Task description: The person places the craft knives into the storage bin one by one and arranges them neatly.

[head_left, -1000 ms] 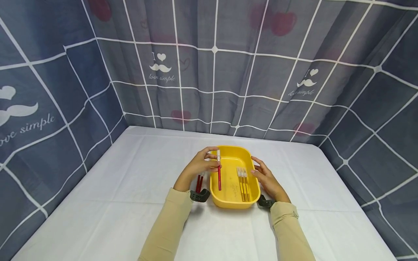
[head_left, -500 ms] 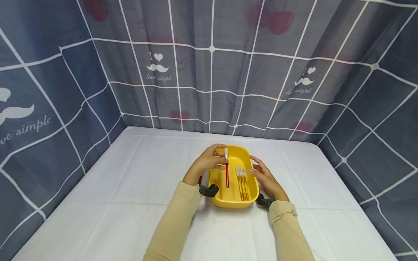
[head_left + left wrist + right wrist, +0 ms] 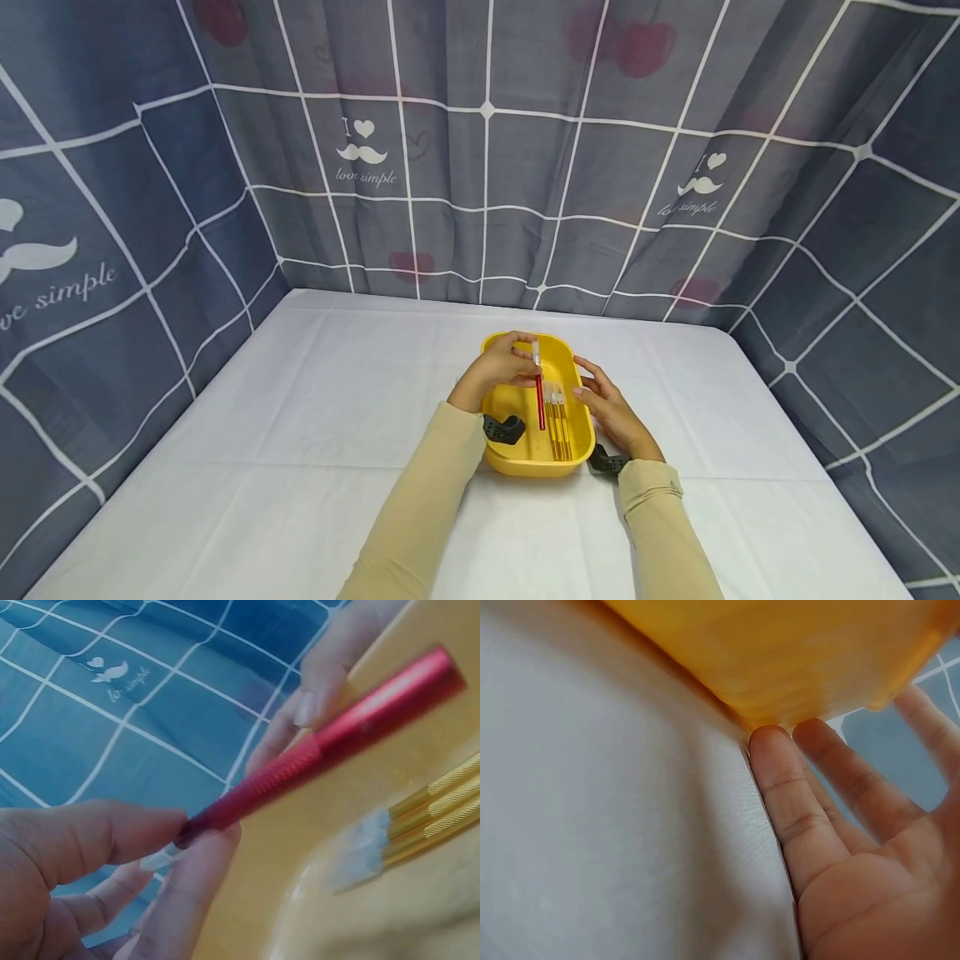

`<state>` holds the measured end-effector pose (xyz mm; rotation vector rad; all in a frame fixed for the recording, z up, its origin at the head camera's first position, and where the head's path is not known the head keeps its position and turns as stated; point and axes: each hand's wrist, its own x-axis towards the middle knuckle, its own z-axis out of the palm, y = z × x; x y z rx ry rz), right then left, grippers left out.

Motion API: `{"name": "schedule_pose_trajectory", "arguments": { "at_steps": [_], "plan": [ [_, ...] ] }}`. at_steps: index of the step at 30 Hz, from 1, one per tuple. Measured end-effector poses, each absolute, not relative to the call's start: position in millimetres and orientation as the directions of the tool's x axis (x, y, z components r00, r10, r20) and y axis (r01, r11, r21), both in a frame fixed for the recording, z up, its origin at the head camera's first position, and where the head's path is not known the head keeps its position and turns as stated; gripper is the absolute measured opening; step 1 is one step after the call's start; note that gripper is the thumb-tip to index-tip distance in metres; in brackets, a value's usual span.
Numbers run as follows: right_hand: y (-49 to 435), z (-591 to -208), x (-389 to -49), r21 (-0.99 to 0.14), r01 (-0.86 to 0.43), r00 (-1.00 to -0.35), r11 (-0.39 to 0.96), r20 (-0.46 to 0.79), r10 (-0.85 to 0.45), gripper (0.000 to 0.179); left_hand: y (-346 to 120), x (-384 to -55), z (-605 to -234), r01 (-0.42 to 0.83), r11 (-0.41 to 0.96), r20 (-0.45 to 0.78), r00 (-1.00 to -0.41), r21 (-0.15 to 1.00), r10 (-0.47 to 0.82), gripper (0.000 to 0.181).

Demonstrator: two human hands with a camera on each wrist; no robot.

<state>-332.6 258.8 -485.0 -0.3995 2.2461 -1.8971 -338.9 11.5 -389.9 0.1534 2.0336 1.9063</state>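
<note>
My left hand (image 3: pixel 498 367) pinches a red craft knife (image 3: pixel 541 404) near its clear-capped end, between thumb and fingers. The knife hangs over a yellow plastic tray (image 3: pixel 528 468), its red end pointing towards me. In the left wrist view its metal handle (image 3: pixel 375 709) shows a textured grip. Several gold craft knives (image 3: pixel 559 433) with clear caps lie side by side in the right part of the tray. My right hand (image 3: pixel 611 412) rests against the tray's right side; in the right wrist view its fairly straight fingers (image 3: pixel 791 787) touch the outer wall.
A white cloth (image 3: pixel 300 467) covers the table. Dark grey-blue curtains (image 3: pixel 450 167) with white lines hang at the back and on both sides. Dark wrist mounts (image 3: pixel 504 429) sit on both wrists, the left one over the tray.
My left hand has carried the red craft knife to the right, close to the gold ones. Red knives seen earlier on the table left of the tray are now hidden. My right hand stays put.
</note>
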Motion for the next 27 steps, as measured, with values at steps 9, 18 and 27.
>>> {"name": "schedule_pose_trajectory", "arguments": {
  "at_steps": [9, 18, 27],
  "plan": [
    [258.8, -484.8, -331.9, -0.983, -0.097, -0.948, 0.154, 0.044, -0.317, 0.069, 25.1, -342.4, -401.0, -0.18, 0.158, -0.219, -0.935, 0.971, 0.28, 0.06],
    [259.1, -485.1, -332.4, -0.983, -0.093, -0.949, 0.155, 0.041, -0.313, 0.069, 32.7, -346.1, -406.1, -0.225, 0.226, -0.281, -0.925, 0.948, 0.257, 0.059],
    [258.9, -484.9, -332.1, -0.982, -0.098, -0.949, 0.159, 0.044, -0.312, 0.07, 39.6, -355.7, -417.3, -0.289, 0.346, -0.374, -0.903, 0.893, 0.211, 0.059]
  ]
}}
